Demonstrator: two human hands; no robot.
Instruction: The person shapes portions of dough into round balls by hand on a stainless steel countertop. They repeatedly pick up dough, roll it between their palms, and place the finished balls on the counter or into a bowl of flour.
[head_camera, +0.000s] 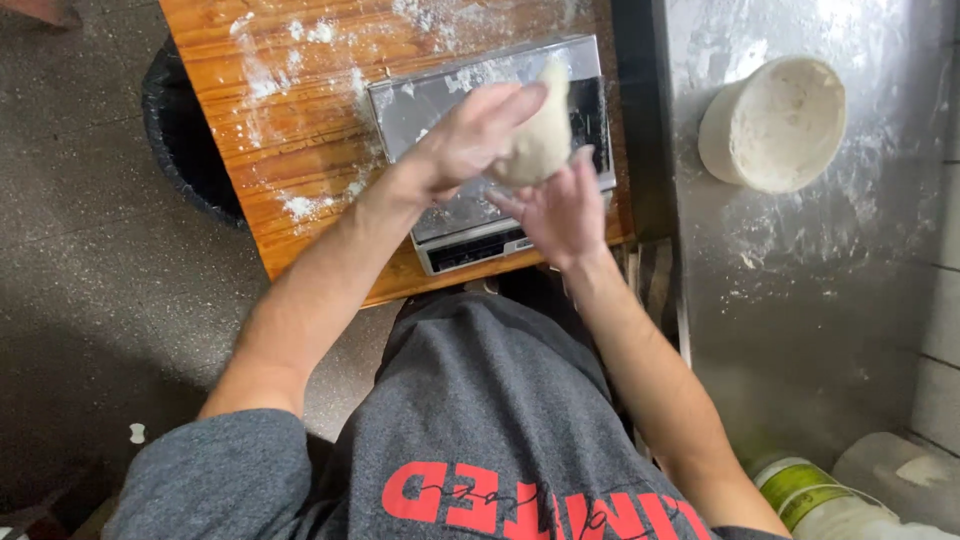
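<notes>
Grey shirt below; both hands' grip cups a pale, smooth dough lump

Dough lump and both hands cover the middle of the flour-dusted scale, its display too small to tell; black bin half hidden under the wooden surface, which the far edge cuts; near-right containers cut by frame edge.

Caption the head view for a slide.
Both hands, left hand and right hand, cup dough above a floured scale.
</notes>
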